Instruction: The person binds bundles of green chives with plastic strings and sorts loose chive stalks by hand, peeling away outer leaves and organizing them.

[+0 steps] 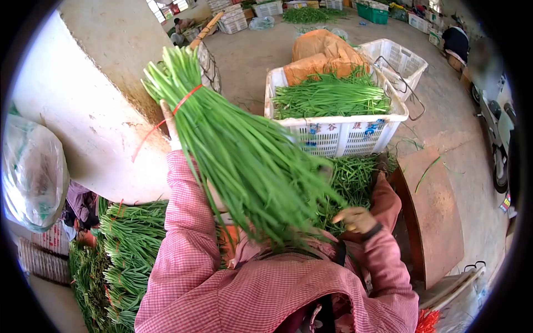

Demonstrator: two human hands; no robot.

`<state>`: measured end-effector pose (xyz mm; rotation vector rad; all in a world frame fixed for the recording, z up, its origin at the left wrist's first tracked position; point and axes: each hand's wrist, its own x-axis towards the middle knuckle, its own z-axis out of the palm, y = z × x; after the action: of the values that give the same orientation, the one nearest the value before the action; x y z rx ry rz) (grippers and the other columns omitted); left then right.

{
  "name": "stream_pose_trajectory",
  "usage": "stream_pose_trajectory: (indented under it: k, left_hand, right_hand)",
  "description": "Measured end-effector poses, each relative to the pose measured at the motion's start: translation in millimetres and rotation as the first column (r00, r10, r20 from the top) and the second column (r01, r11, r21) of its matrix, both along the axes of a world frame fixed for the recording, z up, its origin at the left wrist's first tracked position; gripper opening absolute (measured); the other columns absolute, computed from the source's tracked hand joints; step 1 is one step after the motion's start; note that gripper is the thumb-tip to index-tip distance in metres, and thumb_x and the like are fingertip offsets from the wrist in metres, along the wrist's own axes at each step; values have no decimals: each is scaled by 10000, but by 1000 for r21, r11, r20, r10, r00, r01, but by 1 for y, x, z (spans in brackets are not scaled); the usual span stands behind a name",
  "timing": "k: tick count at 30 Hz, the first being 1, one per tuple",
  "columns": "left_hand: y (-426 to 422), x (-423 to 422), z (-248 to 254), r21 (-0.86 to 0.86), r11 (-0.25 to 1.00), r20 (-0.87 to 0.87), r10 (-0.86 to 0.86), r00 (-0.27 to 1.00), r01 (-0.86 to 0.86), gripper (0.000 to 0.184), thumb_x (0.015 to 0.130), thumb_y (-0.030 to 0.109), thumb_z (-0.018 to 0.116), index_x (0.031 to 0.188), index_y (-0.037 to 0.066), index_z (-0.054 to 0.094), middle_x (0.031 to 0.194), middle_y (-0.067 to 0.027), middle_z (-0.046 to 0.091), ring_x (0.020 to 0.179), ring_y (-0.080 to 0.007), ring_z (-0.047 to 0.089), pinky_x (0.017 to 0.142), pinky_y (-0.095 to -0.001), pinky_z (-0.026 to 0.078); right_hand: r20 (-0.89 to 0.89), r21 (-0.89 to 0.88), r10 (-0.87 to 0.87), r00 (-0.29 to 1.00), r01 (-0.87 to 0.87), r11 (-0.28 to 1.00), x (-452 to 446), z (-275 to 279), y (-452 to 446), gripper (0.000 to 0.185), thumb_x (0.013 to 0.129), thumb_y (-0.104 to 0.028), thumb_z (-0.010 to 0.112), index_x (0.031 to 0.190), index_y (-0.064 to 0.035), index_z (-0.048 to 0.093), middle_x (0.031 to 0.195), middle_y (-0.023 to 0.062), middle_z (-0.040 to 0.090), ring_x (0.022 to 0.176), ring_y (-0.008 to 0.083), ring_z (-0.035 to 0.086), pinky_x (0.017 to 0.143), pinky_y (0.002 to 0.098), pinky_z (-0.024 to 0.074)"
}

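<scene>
Your left hand (171, 126): gripping the green bundle (239, 141)
Your right hand (358, 220): partly open, near its tips
Red tie (186, 99): around the bundle

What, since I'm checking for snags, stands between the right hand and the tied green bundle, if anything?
Nothing visible stands between them: the leaf tips of the green bundle, held up by the left hand, reach close to the right hand. Loose greens show beyond, apparently lower down.
</scene>
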<state>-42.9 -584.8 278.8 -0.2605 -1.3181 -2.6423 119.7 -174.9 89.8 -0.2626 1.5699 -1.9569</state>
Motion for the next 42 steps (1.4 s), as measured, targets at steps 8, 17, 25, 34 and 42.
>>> stream_pose_trajectory:
  k: [8, 17, 25, 34, 42]
  left_hand:
    - [52, -5, -47, 126, 985, 103, -132, 986, 119, 651, 746, 530, 551, 1177, 56, 432, 1069, -119, 536, 912, -252, 551, 787, -397, 484]
    - [66, 4, -64, 143, 980, 177, -161, 971, 137, 563, 788, 504, 511, 1146, 73, 463, 1037, -113, 557, 878, -249, 573, 759, -395, 498]
    - [98, 26, -54, 75, 997, 61, -12, 998, 7, 409, 803, 271, 572, 1125, 42, 467, 1025, -89, 564, 892, -207, 562, 785, -344, 476]
    - [161, 46, 38, -695, 716, -236, -318, 918, 69, 775, 638, 69, 733, 1268, 16, 285, 1200, -99, 431, 1087, -177, 421, 933, -314, 341]
    - [65, 47, 15, -666, 209, 326, -782, 531, 716, 1109, 587, 388, 762, 1353, 26, 46, 1370, -131, 210, 1248, -235, 225, 1031, -370, 167]
  right_hand:
    - [-288, 155, -360, 887, 414, 897, 21, 94, -30, 163, 848, -183, 538, 839, -40, 617, 607, -19, 545, 478, 27, 460, 404, 147, 332]
    - [-952, 260, 135, 275, 493, 831, -4, 88, -117, 150, 808, -198, 542, 751, -62, 572, 524, 99, 487, 462, 271, 484, 431, 356, 381]
    - [-951, 227, -5, 310, 709, 668, -33, 133, -62, 895, 594, -274, 752, 1285, 35, 274, 1276, 216, 350, 1170, 332, 349, 985, 388, 257]
    - [-481, -303, -402, 779, 282, 910, -119, 146, -132, 946, 599, -261, 778, 1302, -13, 196, 1230, 148, 397, 1137, 247, 399, 949, 345, 339]
    - [-173, -725, -65, 983, -82, 683, -60, 116, -139, 742, 688, -309, 709, 1261, -33, 328, 1152, 81, 493, 1071, 197, 459, 911, 326, 367]
